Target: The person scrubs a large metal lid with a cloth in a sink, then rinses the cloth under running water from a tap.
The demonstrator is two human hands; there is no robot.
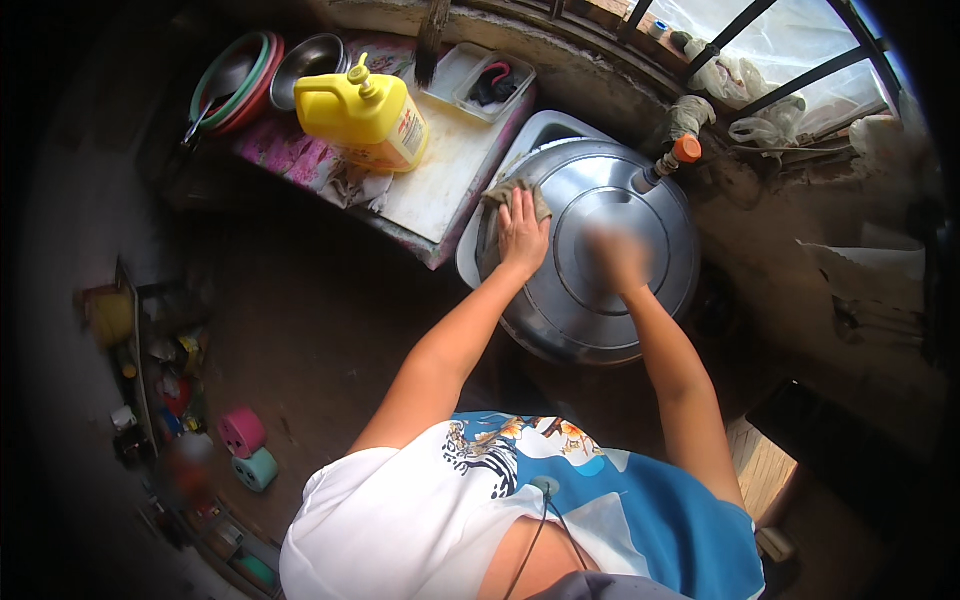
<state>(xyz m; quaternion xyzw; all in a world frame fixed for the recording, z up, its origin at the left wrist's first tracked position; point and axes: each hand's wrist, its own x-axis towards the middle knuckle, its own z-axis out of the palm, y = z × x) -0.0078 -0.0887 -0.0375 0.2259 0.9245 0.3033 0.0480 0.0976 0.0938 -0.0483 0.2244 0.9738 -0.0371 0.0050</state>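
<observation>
A large round metal lid or pan [592, 330] with ring-shaped ridges lies over a sink [559, 124]. At its left side my left hand [523, 236] presses a crumpled brownish cloth [536, 196] against the metal, fingers pointing away from me. Over the middle of the round metal piece is my right hand [621, 259], blurred, so its fingers and anything in them cannot be made out. A tap with an orange handle [686, 148] reaches over the far right edge of the metal.
Left of the sink, a table with a floral cover [289, 161] bears a white board [442, 176], a yellow pump jug [367, 112], clear trays [499, 109], a metal bowl [304, 71] and stacked basins [262, 94]. Window bars [802, 82] stand at upper right.
</observation>
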